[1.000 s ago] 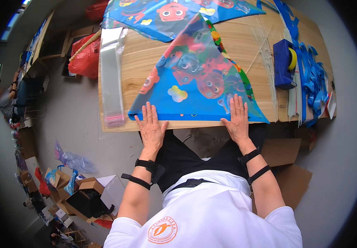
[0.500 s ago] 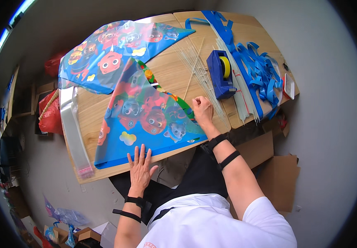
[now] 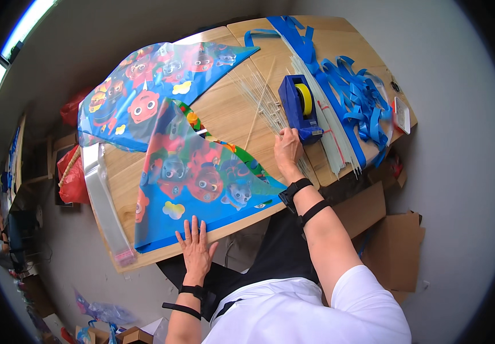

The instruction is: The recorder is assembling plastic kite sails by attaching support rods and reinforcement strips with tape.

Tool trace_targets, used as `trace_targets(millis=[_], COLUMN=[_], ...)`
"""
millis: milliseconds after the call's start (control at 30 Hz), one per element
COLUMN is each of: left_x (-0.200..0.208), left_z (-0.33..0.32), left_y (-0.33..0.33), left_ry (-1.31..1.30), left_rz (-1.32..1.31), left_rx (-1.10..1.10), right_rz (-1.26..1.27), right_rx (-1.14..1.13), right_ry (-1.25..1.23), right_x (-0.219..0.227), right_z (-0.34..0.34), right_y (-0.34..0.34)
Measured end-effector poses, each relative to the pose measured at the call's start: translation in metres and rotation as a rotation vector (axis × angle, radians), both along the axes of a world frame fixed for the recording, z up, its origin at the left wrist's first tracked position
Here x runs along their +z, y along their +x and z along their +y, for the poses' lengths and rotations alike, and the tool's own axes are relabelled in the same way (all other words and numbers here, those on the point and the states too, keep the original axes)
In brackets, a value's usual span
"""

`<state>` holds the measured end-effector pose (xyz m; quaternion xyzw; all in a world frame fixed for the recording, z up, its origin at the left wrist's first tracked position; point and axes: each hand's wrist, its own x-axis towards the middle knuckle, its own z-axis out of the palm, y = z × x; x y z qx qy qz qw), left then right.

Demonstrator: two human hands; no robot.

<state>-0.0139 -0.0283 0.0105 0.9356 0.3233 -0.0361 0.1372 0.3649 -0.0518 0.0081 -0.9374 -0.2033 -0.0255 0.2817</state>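
Observation:
A triangular cartoon-printed sheet (image 3: pixel 193 172), like a kite sail, lies on the wooden table with its blue hem along the near edge. My left hand (image 3: pixel 197 249) rests flat on that hem, fingers spread. My right hand (image 3: pixel 288 150) is beyond the sheet's right tip, its fingers curled together at the near ends of the thin pale rods (image 3: pixel 267 103). Whether a rod is between those fingertips is hidden. Just beyond the right hand stands a blue tape dispenser (image 3: pixel 300 109) with a yellow-cored roll.
More printed sheets (image 3: pixel 144 106) lie at the far left. Clear plastic sleeves (image 3: pixel 107 200) line the left edge. Bundled pale strips (image 3: pixel 336 140), blue ribbons (image 3: pixel 359 100) and a small white-and-red box (image 3: pixel 401 116) lie on the right. Cardboard boxes (image 3: pixel 394 246) stand below the table.
My right hand has moved slightly right, away from the sheet's edge, to the rods by the tape dispenser. My left hand stays on the hem. The view has shifted slightly.

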Motion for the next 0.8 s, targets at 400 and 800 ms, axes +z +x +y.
trace_targets(millis=[400,800], left_x=[0.006,0.004], left_z=[-0.001,0.001], left_y=[0.003,0.005], left_ry=[-0.035,-0.002], left_rz=[0.013,-0.056], left_rx=[0.003,0.004], right_rz=[0.103,0.146], right_rx=[0.038,0.071], right_ry=[-0.078,0.236], right_x=[-0.015,0.044], right_z=[-0.075,-0.204], right_y=[-0.019,-0.057])
